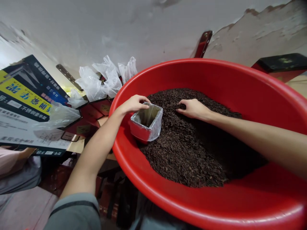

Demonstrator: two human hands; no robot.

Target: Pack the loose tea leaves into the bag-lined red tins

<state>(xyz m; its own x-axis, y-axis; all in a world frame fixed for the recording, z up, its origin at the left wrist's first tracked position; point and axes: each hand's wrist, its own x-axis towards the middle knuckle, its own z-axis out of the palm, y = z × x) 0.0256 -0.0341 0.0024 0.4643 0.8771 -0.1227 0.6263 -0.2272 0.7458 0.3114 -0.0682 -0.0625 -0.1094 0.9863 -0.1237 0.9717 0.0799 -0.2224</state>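
A big red plastic basin (211, 65) holds a broad heap of dark loose tea leaves (187, 153). Inside its left side sits a small red square tin (140, 131), lined with a clear plastic bag (155, 127) folded over the rim. My left hand (136, 103) grips the tin's far rim, fingers over the bag's edge; the tin's mouth faces up and tilts toward me. Just right of the tin, my right hand (193, 108) is down in the heap, fingers curled around some leaves; its fingertips are partly buried.
Several red tins (92, 113) with clear bags (107, 76) sticking up stand left of the basin. A large printed carton (28, 105) is further left. A black-lidded box (283, 62) lies at the right. Part of another person (21, 169) shows at lower left.
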